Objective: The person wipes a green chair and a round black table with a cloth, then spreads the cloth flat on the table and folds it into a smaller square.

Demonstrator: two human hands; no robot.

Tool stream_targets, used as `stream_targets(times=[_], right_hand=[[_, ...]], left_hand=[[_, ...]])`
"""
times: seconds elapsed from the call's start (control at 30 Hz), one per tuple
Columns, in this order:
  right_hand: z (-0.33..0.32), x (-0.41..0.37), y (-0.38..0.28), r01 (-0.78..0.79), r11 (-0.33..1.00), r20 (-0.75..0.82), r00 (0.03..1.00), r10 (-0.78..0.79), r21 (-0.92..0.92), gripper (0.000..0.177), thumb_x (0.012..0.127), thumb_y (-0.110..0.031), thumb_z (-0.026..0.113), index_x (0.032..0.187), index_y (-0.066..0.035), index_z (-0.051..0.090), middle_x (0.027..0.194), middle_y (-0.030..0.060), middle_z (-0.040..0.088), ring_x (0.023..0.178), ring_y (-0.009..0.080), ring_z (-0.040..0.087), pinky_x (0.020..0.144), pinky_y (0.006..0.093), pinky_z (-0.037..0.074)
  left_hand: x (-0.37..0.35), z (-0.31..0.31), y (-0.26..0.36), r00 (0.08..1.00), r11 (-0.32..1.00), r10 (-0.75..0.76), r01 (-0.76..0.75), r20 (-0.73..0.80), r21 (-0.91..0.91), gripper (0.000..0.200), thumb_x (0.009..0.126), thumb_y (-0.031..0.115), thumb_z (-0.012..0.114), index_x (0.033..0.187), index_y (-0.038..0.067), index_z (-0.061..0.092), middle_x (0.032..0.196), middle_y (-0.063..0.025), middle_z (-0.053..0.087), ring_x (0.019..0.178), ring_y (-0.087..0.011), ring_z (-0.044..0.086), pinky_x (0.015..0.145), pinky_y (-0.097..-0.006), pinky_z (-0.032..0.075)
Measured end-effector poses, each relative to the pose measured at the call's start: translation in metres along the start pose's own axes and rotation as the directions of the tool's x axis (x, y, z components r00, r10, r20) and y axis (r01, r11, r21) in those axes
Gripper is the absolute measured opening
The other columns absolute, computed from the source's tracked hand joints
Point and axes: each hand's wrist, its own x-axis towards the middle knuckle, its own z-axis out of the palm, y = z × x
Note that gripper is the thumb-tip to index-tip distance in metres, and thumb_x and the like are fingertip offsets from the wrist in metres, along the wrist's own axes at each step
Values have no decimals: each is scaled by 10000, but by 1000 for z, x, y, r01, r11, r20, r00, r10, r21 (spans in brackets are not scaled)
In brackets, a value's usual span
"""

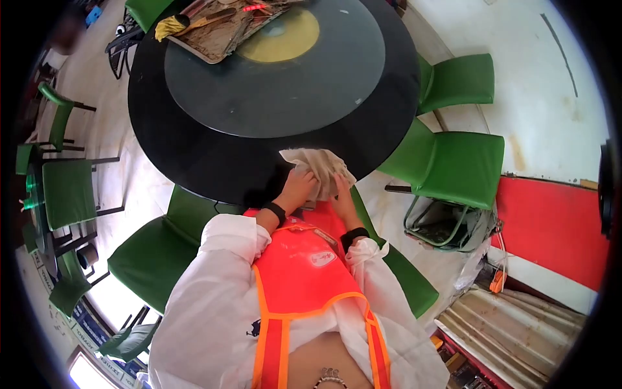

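A beige cloth (315, 159) is bunched up at the near edge of the round black table (188, 152). My left hand (299, 187) grips the cloth from its left side, fingers curled into the folds. On the other side my right hand (341, 196) holds the cloth's right part, with its fingers bent against the fabric. Some fingertips are hidden in the folds. Both hands are close together, just in front of my red apron (304, 269).
A grey glass turntable (272, 107) covers the table's middle. On its far left lies a dirty tray (210, 48) with a wooden spatula (206, 21) and a yellow cloth or glove (170, 26). Green chairs (463, 165) stand around, some close beside me.
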Motion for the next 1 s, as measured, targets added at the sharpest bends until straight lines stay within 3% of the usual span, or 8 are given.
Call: stream_targets(times=[0.1, 0.17, 0.47, 0.63, 0.77, 0.83, 0.87, 1.0], right_hand=[[12, 6, 0, 109, 992, 95, 990, -103, -58, 672, 672, -10, 578, 1307, -75, 368, 1326, 198, 353, 1237, 389, 314, 1012, 446, 289], [20, 11, -11, 110, 990, 170, 981, -94, -92, 714, 658, -22, 596, 1324, -75, 344, 1340, 200, 334, 1248, 393, 295, 1017, 462, 278], [101, 55, -87, 250, 929, 419, 900, -120, -271, 643, 678, -123, 591, 1293, -109, 406, 1342, 213, 329, 1204, 464, 300, 1035, 495, 225], [175, 43, -119, 721, 689, 622, 572, -535, -71, 568, 688, -226, 651, 1228, -162, 490, 1345, 185, 340, 1190, 445, 343, 1012, 489, 285], [187, 26, -131, 588, 807, 651, 591, -477, 58, 447, 763, -228, 620, 1170, -78, 516, 1304, 179, 377, 1145, 396, 411, 1026, 426, 281], [179, 39, -107, 203, 939, 839, 426, -340, 277, 402, 808, -201, 588, 1177, -54, 522, 1332, 197, 362, 1188, 368, 402, 1021, 394, 294], [164, 35, -91, 341, 917, 783, 504, -365, 209, 393, 804, -111, 568, 1189, -48, 519, 1345, 209, 363, 1239, 331, 366, 1027, 381, 283], [88, 10, -87, 254, 961, 697, 670, -256, 108, 391, 781, -47, 550, 1171, -46, 536, 1341, 209, 378, 1251, 334, 353, 1041, 372, 269]], left_hand=[[-6, -8, -7, 980, 993, -121, 118, 160, 28, 362, 729, 82, 565, 1087, 117, 537, 1113, -35, 495, 1115, -195, 463, 935, -493, 303], [-20, -9, -14, 982, 967, -188, 180, 31, 179, 389, 737, 133, 582, 1123, 139, 534, 1145, -29, 500, 1111, -193, 480, 898, -506, 347], [-117, -13, -74, 844, 841, -530, 536, -84, 71, 480, 721, 93, 581, 1189, 143, 486, 1302, -32, 423, 1154, -186, 445, 949, -529, 302], [-166, -25, -99, 732, 737, -667, 676, -141, 26, 463, 726, 102, 564, 1181, 135, 488, 1271, -36, 444, 1161, -182, 439, 945, -511, 312], [-169, -23, -105, 723, 735, -673, 678, -154, -27, 303, 746, 124, 547, 1047, 88, 543, 1158, -58, 498, 1095, -220, 483, 917, -454, 364], [-159, -32, -102, 785, 782, -620, 618, 7, -74, 380, 757, 161, 570, 1128, 86, 536, 1229, -58, 471, 1148, -200, 451, 891, -450, 394], [-154, -26, -103, 844, 847, -531, 527, -69, -69, 348, 752, 180, 573, 1078, 59, 562, 1127, -108, 532, 1056, -239, 517, 794, -418, 450], [-107, -30, -83, 924, 914, -372, 347, -91, -211, 250, 740, 187, 559, 885, -4, 626, 841, -161, 614, 776, -331, 600, 704, -396, 478]])
